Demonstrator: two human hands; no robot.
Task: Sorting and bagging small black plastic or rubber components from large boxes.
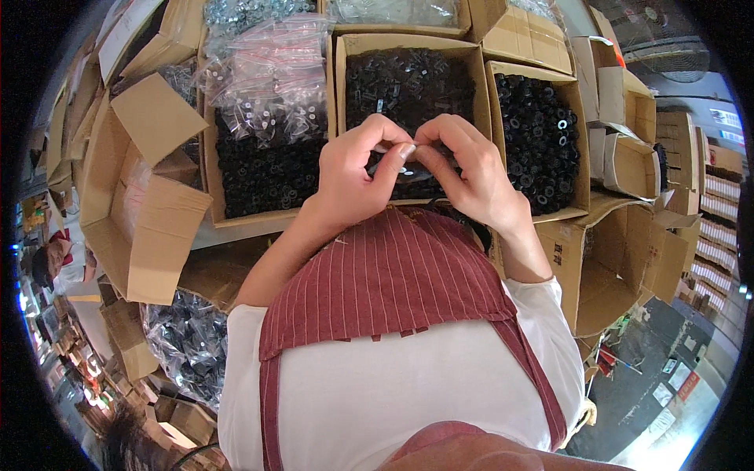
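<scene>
My left hand (355,163) and my right hand (473,166) meet in front of my chest, thumbs and forefingers pinched together at the tips. What looks like a small clear plastic bag (408,176) hangs between them, mostly hidden by the fingers, with a small pale piece showing in it. Behind the hands stands a cardboard box (342,86) of small black parts (408,74). To its left, clear zip bags with red seal lines (275,71) lie piled on black rings (267,173). At its right is a box of larger black round parts (540,145).
Open cardboard boxes stand on the left (169,228) and right (609,267), their flaps sticking out. Along the back are boxes of clear bags (393,11) and shiny metal parts (243,11). A plastic sack of dark parts (184,345) sits low on the left.
</scene>
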